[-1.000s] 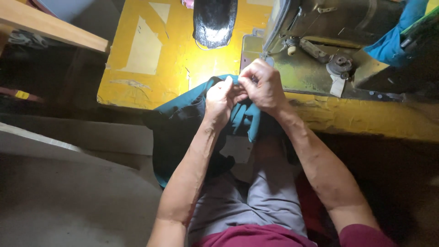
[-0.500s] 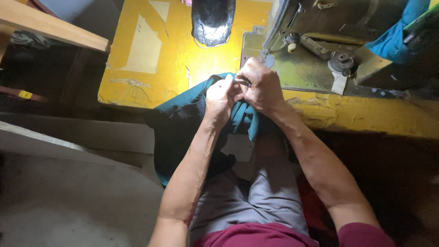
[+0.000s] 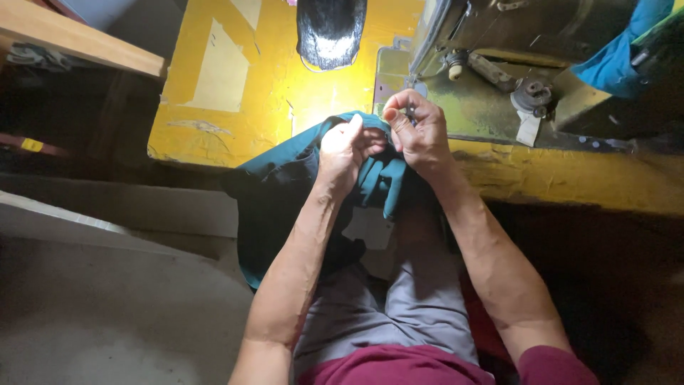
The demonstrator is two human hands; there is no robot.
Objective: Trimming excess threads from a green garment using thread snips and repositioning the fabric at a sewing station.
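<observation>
A dark teal cloth [image 3: 285, 192] hangs from the front edge of the yellow table [image 3: 235, 85] down over my lap. My left hand [image 3: 343, 148] is closed on a bunched fold of the cloth at the table's edge. My right hand [image 3: 417, 132] sits just to the right of it, thumb and fingers pinched together over the same fold, close to the base of the sewing machine [image 3: 499, 64]. Whether the right fingers hold cloth, thread or a small tool is too small to tell.
A black lamp head [image 3: 329, 28] shines down on the table behind my hands. A blue cloth [image 3: 613, 60] lies at the far right by the machine. A wooden board [image 3: 78, 43] runs at the upper left, with a grey floor [image 3: 107, 314] below.
Both hands have stayed at the table's edge on the cloth. The right hand's fingers have lifted slightly and pinched together above the fold.
</observation>
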